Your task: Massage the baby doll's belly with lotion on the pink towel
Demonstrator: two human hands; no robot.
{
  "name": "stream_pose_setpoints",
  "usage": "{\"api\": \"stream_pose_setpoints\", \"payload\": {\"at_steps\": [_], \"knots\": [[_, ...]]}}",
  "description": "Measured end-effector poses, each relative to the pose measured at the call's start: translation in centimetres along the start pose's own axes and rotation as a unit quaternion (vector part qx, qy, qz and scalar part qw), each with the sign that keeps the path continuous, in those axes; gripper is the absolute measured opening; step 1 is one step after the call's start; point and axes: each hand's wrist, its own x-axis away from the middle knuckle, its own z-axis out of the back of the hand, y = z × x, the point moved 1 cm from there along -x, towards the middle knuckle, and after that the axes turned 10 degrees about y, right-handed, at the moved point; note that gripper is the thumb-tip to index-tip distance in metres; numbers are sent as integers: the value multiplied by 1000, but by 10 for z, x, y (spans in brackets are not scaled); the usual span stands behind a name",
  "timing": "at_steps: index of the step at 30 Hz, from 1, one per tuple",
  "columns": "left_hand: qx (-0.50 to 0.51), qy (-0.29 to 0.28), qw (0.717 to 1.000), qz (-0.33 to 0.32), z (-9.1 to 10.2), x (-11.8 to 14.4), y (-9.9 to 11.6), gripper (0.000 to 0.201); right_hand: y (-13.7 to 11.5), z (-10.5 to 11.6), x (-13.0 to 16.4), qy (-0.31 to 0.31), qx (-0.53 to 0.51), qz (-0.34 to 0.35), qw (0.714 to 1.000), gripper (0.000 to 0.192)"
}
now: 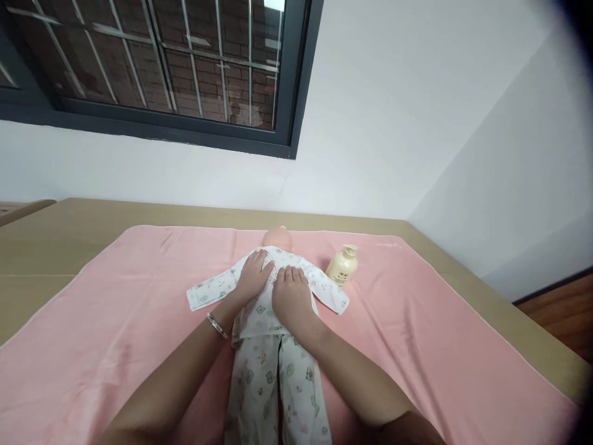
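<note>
A baby doll (277, 237) lies on its back on a pink blanket (115, 321), dressed in a white printed top (208, 290) and matching trousers (259, 383). My left hand (254, 275) rests on the left side of the doll's chest, fingers closed over the fabric near the collar. My right hand (291, 295) lies flat on the right side of the chest, fingers together, touching the top. A silver bracelet (217, 325) circles my left wrist. Only the top of the doll's head shows.
A cream lotion bottle (343, 266) stands on the blanket right of the doll's arm. The blanket covers a tan bed (55, 241) against a white wall with a dark-framed window (185, 68). Wooden floor (560, 315) shows at the right.
</note>
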Motion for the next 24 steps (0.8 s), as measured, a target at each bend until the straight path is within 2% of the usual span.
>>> {"api": "stream_pose_setpoints", "payload": {"at_steps": [2, 5, 8, 11, 14, 19, 24], "knots": [[-6, 28, 1000, -10, 0, 2, 3, 42, 0, 0, -1, 5, -9, 3, 1000, 48], [-35, 63, 997, -37, 2, 15, 24, 38, 19, 0, -14, 8, -57, 0, 998, 46], [-64, 68, 993, -78, 4, 32, 49, 35, 49, -2, -31, -33, -128, 17, 991, 48], [-80, 71, 990, -97, 5, 40, 63, 33, 67, -8, -40, -62, -178, 28, 982, 46], [-67, 80, 990, -97, 10, 33, 58, 29, 62, -14, -37, -33, -170, 6, 985, 46], [-14, 77, 995, -67, 16, 11, 31, 27, 36, -19, -25, 48, -120, -62, 990, 48], [7, 94, 995, -44, 11, 9, 18, 32, 35, -21, -25, 58, -123, -69, 988, 48]]}}
